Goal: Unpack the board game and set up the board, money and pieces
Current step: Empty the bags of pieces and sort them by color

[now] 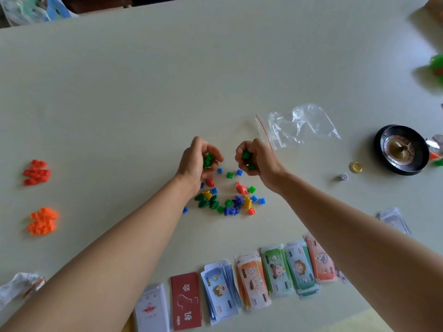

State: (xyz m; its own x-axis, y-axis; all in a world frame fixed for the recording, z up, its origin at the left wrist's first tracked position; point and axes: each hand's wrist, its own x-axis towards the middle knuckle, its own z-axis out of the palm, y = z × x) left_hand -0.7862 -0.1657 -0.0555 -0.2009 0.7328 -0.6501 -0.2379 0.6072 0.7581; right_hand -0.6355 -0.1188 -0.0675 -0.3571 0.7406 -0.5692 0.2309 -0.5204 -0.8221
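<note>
**greens gathered out of the mixed pile**

both hands hover near the middle of the table (143,92), the left hand (199,161) at 9 o'clock of the right hand (254,159). each is curled into a cup with its fingers closed round a clutch of small green pieces (208,159). the loose pile (227,197) of blue, green, yellow and red bits lies just below, at 6 o'clock from the hands. red houses (36,172) and orange houses (43,220) sit grouped well off at 9 o'clock. the money stacks (275,271) line the near edge at 5 o'clock, and an empty zip bag (297,125) lies at 1 o'clock. the pieces look like hard, light, smooth plastic that would skitter easily. they are best pinched singly by their sides or scooped into a cupped palm, since an overfull fist would likely spill some.
</note>
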